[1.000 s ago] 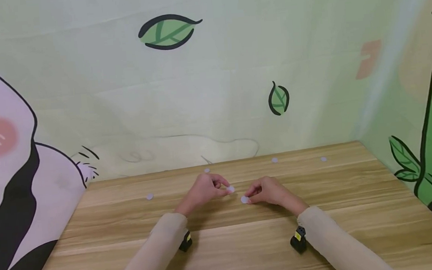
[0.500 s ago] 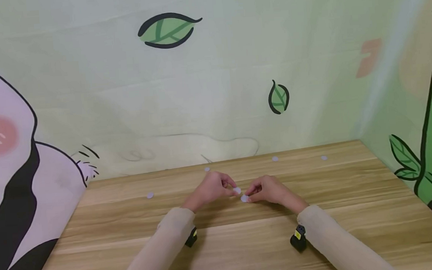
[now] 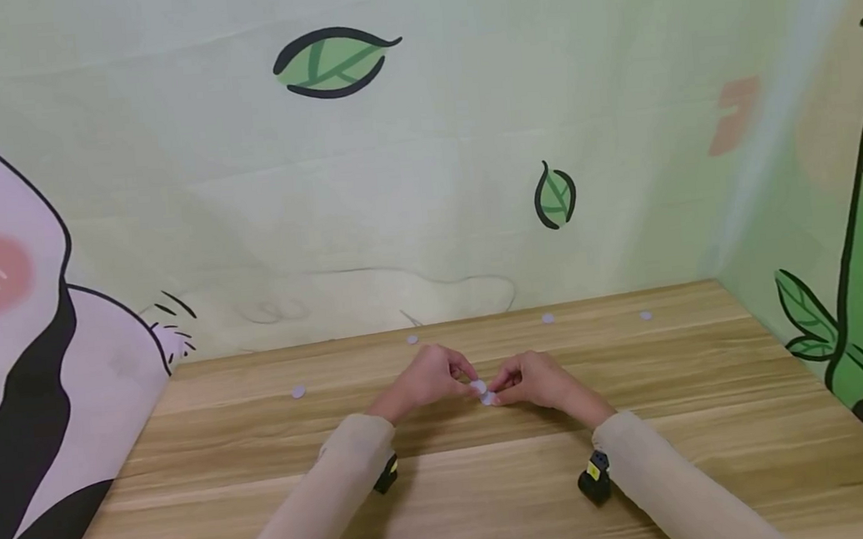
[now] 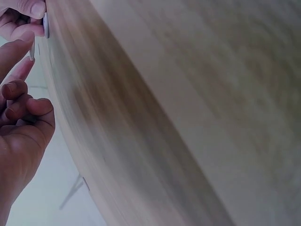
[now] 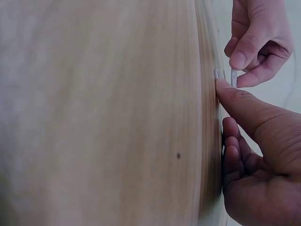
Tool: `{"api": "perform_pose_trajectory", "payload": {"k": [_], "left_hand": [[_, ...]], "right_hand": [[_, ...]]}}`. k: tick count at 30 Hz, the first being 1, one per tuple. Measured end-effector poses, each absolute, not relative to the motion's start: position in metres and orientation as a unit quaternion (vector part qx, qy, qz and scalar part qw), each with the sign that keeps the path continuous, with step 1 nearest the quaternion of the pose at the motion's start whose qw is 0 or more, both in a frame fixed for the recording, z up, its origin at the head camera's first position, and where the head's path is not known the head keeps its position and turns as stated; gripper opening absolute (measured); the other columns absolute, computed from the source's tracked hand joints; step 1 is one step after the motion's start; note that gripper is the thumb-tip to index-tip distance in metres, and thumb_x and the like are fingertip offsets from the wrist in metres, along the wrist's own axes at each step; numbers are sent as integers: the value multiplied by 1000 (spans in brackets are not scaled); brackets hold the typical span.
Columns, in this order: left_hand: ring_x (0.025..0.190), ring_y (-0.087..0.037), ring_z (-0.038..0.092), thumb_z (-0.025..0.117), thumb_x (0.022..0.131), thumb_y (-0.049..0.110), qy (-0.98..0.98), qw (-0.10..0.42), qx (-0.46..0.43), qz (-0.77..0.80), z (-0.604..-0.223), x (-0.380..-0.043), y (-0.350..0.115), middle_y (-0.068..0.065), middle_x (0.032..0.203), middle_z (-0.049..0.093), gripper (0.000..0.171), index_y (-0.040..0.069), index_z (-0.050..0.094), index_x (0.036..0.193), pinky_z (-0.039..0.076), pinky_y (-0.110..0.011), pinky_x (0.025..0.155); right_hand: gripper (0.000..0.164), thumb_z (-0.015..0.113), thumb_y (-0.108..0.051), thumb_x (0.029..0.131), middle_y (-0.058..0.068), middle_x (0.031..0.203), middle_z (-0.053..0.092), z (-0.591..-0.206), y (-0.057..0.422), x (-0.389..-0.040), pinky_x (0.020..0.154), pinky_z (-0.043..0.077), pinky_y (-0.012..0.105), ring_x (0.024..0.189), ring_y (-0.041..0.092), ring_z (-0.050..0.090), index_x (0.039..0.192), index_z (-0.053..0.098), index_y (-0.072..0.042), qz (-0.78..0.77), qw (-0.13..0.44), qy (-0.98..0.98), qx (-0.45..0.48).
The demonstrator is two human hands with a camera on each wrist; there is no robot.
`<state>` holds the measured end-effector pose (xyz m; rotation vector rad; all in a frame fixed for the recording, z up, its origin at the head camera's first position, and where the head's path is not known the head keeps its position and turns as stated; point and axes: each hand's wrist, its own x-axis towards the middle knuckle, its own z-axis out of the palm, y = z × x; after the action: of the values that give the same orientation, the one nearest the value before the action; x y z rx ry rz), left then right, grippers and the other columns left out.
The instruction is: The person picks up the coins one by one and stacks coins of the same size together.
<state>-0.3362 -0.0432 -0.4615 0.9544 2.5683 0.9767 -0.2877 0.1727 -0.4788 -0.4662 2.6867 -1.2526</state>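
Near the table's middle, my left hand [image 3: 431, 375] pinches a small white disc [image 3: 478, 386] between thumb and finger. In the left wrist view that disc [image 4: 32, 51] is seen edge-on. Close on its right, my right hand [image 3: 540, 380] pinches a second small white disc [image 3: 489, 400] at the tabletop. The two discs overlap in the head view. In the right wrist view the left hand's disc [image 5: 233, 78] stands a little above the right hand's disc [image 5: 217, 74], with a narrow gap. The right hand's fingertips partly cover its disc.
Several similar discs lie apart on the wooden table [image 3: 448, 502]: one at the left [image 3: 299, 391], others along the back, such as one disc [image 3: 548, 318] and another [image 3: 646, 315]. A printed cloth [image 3: 423, 153] with leaves and a panda stands behind the table.
My left hand has moved to the right with its disc, which now overlaps the right hand's disc in the head view. The right hand has stayed in place.
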Motion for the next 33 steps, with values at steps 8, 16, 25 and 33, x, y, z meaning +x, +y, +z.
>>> {"api": "perform_pose_trajectory", "payload": {"k": [8, 16, 25, 33], "left_hand": [[62, -6, 42, 86, 83, 20, 877, 124, 326, 330, -465, -337, -40, 8, 65, 53, 13, 10, 79, 88, 35, -19, 57], [60, -5, 41, 87, 81, 17, 877, 122, 332, 326, -465, -336, -38, 8, 63, 51, 14, 9, 78, 88, 35, -19, 57], [62, -4, 43, 89, 79, 20, 880, 122, 338, 312, -467, -336, -35, 10, 62, 52, 15, 11, 78, 84, 36, -19, 59], [61, -4, 42, 90, 78, 20, 876, 115, 348, 313, -470, -336, -34, 10, 61, 51, 15, 11, 78, 83, 34, -19, 58]], "right_hand": [[12, 85, -17, 84, -4, 80, 70, -478, 174, -288, 66, 43, 24, 73, 8, 52, 92, 79, -10, -414, 70, 895, -150], [11, 85, -17, 84, -5, 78, 68, -480, 174, -290, 65, 42, 25, 72, 9, 51, 90, 79, -11, -411, 72, 897, -145], [12, 85, -17, 84, -4, 76, 65, -478, 174, -288, 65, 42, 24, 70, 9, 51, 90, 76, -10, -408, 75, 899, -144], [14, 85, -17, 84, -4, 75, 64, -479, 174, -289, 65, 42, 24, 70, 9, 51, 89, 75, -9, -408, 72, 899, -145]]}}
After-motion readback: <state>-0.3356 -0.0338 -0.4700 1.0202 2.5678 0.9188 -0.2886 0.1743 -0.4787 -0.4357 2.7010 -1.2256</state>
